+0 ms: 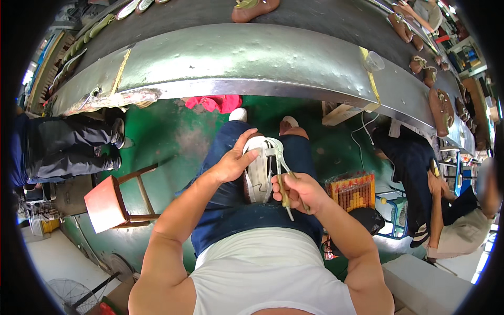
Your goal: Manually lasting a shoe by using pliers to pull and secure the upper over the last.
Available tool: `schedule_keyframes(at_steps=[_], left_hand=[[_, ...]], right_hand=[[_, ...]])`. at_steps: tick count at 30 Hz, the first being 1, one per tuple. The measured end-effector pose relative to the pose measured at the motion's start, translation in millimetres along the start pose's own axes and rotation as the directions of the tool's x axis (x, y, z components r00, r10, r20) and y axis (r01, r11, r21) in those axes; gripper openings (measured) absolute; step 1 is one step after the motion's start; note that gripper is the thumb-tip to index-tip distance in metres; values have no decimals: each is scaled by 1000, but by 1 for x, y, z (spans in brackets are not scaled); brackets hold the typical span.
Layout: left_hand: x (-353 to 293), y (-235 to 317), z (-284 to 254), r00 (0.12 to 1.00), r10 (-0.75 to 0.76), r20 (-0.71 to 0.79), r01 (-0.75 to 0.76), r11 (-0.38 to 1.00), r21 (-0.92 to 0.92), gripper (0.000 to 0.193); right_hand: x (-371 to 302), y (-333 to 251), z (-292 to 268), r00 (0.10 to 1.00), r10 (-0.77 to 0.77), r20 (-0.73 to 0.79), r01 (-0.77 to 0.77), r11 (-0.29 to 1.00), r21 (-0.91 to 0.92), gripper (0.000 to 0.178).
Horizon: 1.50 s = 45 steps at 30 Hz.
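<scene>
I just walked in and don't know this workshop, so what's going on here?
A person, apparently seated, has a shoe over their lap, its pale sole facing up. The left hand grips the shoe's far end, while the right hand holds a pincer-like tool by its handles, its head at the shoe's far right edge; whether it bites there is unclear. In front, a brown shoe sits on the long workbench.
</scene>
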<state>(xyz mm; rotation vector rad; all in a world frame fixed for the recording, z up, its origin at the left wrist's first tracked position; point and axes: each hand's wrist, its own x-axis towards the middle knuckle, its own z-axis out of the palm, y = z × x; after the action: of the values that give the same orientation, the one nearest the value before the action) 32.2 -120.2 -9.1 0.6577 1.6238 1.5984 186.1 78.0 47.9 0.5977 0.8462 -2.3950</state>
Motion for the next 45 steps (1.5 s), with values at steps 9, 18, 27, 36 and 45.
schedule_keyframes(at_steps=[9, 18, 27, 36, 45], left_hand=[[0, 5, -1, 999, -25, 20, 24, 996, 88, 62], [0, 11, 6, 980, -42, -193, 95, 956, 279, 50], [10, -26, -2, 965, 17, -262, -24, 999, -22, 41], [8, -11, 9, 938, -109, -330, 19, 964, -264, 36], [-17, 28, 44, 954, 173, -246, -138, 978, 154, 50]], right_hand=[[7, -23, 0, 1000, 2, 10, -1, 987, -162, 32], [11, -37, 6, 988, 38, -150, -118, 813, -571, 21], [52, 16, -37, 807, -579, 114, 193, 76, -978, 28], [9, -19, -15, 925, -377, 49, 70, 43, -997, 21], [17, -26, -5, 767, -635, 91, 316, 252, -915, 48]])
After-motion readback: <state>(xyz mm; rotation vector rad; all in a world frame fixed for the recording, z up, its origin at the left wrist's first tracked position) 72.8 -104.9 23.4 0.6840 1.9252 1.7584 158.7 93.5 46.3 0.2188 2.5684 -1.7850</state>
